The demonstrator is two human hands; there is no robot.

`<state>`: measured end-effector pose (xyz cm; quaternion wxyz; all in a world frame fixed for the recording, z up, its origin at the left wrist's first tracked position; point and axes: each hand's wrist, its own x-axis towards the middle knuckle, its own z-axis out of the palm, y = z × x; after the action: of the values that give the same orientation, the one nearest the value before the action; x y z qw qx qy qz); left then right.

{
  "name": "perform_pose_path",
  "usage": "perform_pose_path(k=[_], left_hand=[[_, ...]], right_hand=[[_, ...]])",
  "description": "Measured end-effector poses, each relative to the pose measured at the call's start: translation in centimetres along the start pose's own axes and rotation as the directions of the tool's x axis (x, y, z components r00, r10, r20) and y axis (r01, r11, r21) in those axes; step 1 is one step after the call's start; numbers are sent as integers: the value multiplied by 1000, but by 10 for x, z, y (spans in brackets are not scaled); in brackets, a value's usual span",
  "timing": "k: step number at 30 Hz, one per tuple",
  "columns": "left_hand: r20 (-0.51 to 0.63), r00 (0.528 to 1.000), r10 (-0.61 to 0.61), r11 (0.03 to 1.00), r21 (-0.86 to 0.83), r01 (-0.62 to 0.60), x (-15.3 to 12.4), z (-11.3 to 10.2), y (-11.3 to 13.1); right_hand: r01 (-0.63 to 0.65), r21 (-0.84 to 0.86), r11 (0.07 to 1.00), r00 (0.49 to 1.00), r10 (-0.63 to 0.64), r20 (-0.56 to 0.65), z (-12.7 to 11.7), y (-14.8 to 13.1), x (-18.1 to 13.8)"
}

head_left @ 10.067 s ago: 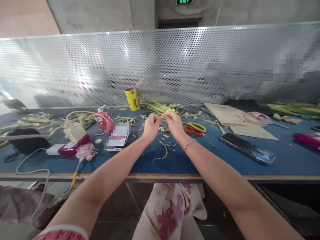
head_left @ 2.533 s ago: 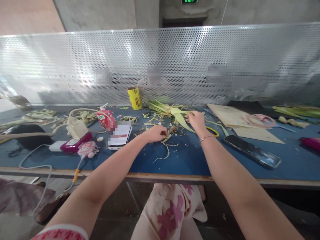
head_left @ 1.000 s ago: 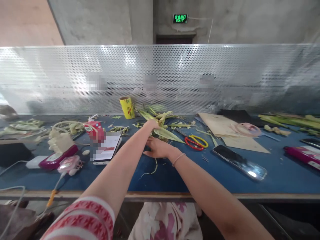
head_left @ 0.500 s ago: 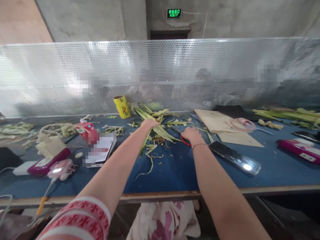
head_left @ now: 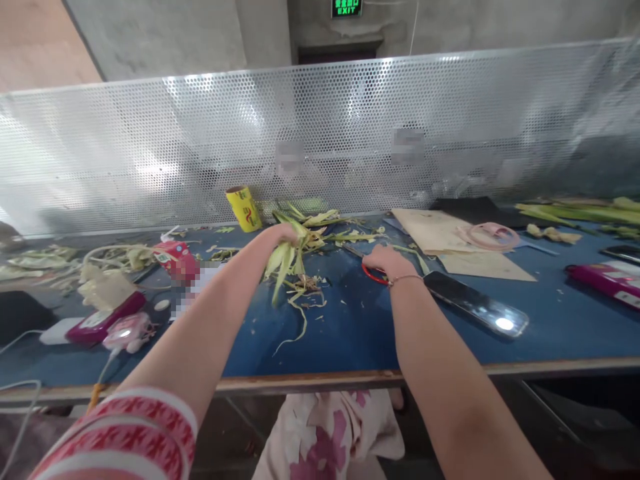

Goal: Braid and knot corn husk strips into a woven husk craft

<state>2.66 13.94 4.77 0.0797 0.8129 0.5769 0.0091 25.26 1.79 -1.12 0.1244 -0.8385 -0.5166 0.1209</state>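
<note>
My left hand point(head_left: 286, 233) is closed round a bundle of green and pale corn husks point(head_left: 284, 265), whose strips fan out below and to the right of it. Its fingers are mostly hidden. To the right, my right hand point(head_left: 381, 258) grips the red-handled scissors point(head_left: 370, 273), with the blades pointing left toward the husks. Dry shreds and scraps point(head_left: 306, 287) lie on the blue tabletop under the bundle.
A perforated metal screen point(head_left: 320, 107) runs along the back. The yellow can point(head_left: 244, 208) stands before it. A phone point(head_left: 475, 303), brown paper point(head_left: 425, 230) and pink tape roll point(head_left: 493, 236) lie right. A red carton point(head_left: 176, 260) and a purple device point(head_left: 103, 320) lie left.
My left hand has shifted left with the husks, which now hang down instead of stretching right toward the scissors. My right hand stays at nearly the same place.
</note>
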Motion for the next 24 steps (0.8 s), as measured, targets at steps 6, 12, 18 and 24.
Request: perform_pose_path(k=[6,12,18,24], left_hand=[[-16,1000,-13,997,76,14,-12,-17,-19],[-14,1000,26,987,159,-24,-11,-21,-23],[-23,997,75,951,301,-65,-14,-27,-21],[-21,949,313,713,666,-220,-23,-40,-12]], right_hand=[[-59,-32,998,998,60,31,-3,0,-3],[187,-86,979,982,-185,26,1,7,6],[142,-100,985,990,-139,34,-4,-2,-1],[195,16,981,976,-193,-100,-5,-7,-4]])
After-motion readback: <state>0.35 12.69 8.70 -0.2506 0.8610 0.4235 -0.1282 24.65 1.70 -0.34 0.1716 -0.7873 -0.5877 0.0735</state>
